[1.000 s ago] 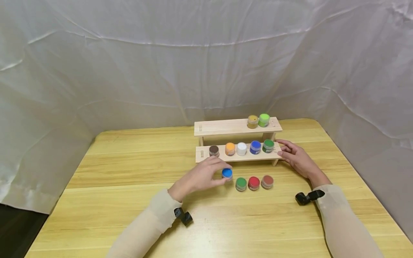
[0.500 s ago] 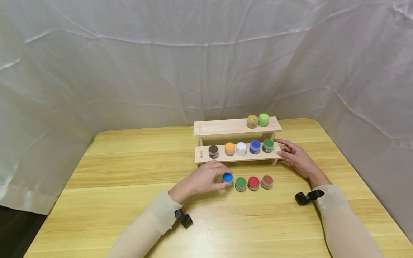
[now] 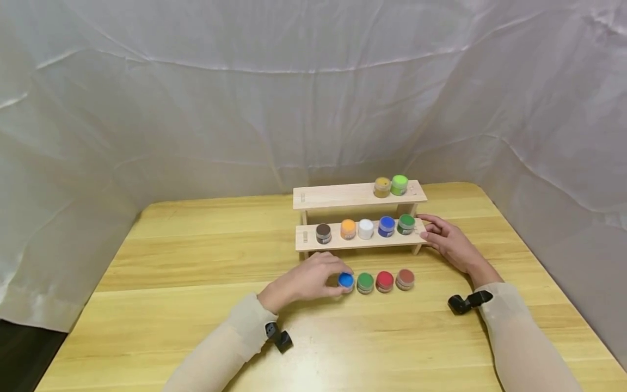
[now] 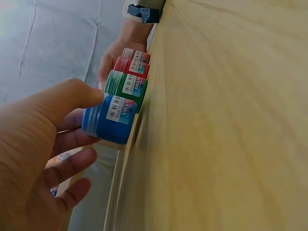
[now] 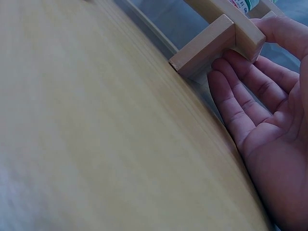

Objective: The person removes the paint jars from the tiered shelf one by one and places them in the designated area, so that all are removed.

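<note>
My left hand (image 3: 313, 277) pinches a blue paint jar (image 3: 345, 281) between thumb and fingers, at the left end of a row on the table. In the left wrist view the jar (image 4: 110, 118) lies close against a green paint jar (image 4: 126, 86), its label facing the camera. A red paint jar (image 3: 384, 281) and a reddish-brown one (image 3: 405, 279) continue the row. At the right end of a two-tier wooden rack (image 3: 338, 197), my right hand (image 3: 450, 245) grips the lower board, thumb on top and fingertips (image 5: 220, 79) beneath it.
On the lower board stand dark brown (image 3: 323, 233), orange (image 3: 348, 229), white (image 3: 365, 228), dark blue (image 3: 386, 226) and dark green (image 3: 406, 224) jars. Ochre (image 3: 382, 187) and lime green (image 3: 399, 185) jars sit on the upper board's right. A grey cloth (image 3: 220, 109) hangs behind the table.
My left hand has brought the blue jar slightly toward me, from nearer the rack into line beside the green jar. My right hand has stayed at the rack's end.
</note>
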### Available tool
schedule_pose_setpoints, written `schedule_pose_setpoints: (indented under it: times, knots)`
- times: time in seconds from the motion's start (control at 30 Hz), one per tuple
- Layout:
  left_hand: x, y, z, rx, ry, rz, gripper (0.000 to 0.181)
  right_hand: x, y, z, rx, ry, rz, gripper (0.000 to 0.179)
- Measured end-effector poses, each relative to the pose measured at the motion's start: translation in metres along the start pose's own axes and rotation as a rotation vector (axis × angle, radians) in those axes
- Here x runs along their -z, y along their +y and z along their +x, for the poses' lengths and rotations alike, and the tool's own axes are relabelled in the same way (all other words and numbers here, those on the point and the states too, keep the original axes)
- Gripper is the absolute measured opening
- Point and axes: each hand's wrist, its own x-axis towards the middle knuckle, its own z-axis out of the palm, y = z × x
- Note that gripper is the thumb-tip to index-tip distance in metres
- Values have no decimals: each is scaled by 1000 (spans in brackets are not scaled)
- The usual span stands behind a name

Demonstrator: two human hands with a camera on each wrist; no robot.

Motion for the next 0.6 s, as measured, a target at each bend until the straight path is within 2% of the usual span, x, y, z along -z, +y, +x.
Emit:
schedule_pose_setpoints:
  times: [0.17,0.43,0.6]
  knots:
    - [0,0,0,10,-24,11,34,0,-1,0,0,-1,8,58]
    - [8,3,0,26,-21,13,40,1,0,-1,-3,-7,17,58]
    - [15,7,0,9,20,19,40,-1,0,-1,-5,-7,17,59]
